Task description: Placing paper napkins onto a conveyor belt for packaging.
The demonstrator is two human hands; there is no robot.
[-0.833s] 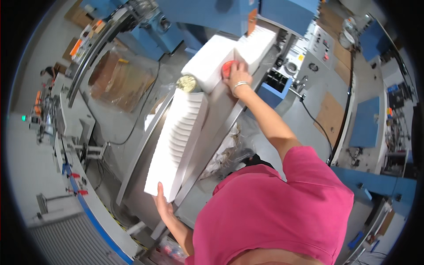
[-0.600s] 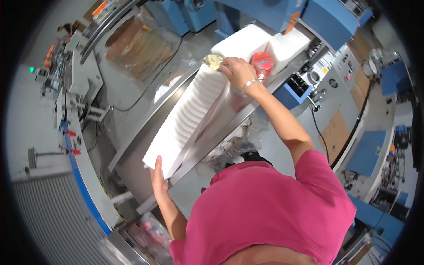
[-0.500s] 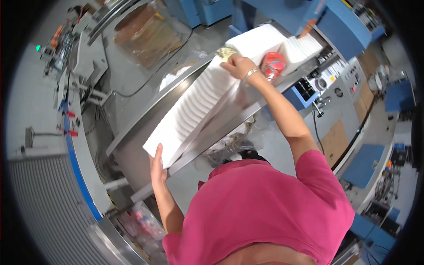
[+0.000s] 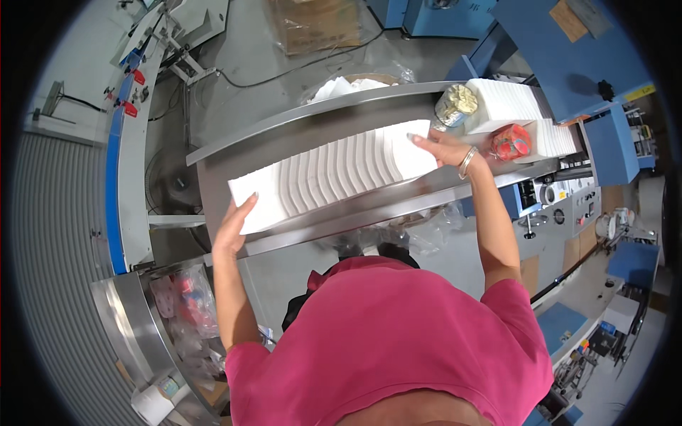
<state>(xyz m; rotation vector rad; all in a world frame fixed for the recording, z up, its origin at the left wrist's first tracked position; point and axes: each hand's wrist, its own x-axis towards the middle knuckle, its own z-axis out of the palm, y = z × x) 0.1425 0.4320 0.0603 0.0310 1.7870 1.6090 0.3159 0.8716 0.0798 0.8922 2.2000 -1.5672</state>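
Observation:
A long row of white folded sheets, packed face to face in groups, spans the space between my hands above the metal trough. My left hand grips its left end, thumb on top. At the other end, my right hand presses the sheets, thumb up and fingers around the end. Just right of this hand, in the trough, sit a red patterned roll or can and a pale yellow-green wrapped roll. Beside them stand two more blocks of white sheets. The undersides of my fingers are hidden.
The steel trough has raised rims along its near and far sides. Blue machinery borders its right end. A grey bench with a blue edge stands at left. Beyond the trough lie a plastic-wrapped carton and a black cable.
My view has turned, so the trough lies more level. My right hand has left the yellow-green roll and now holds the row's right end. My left hand stays at the left end.

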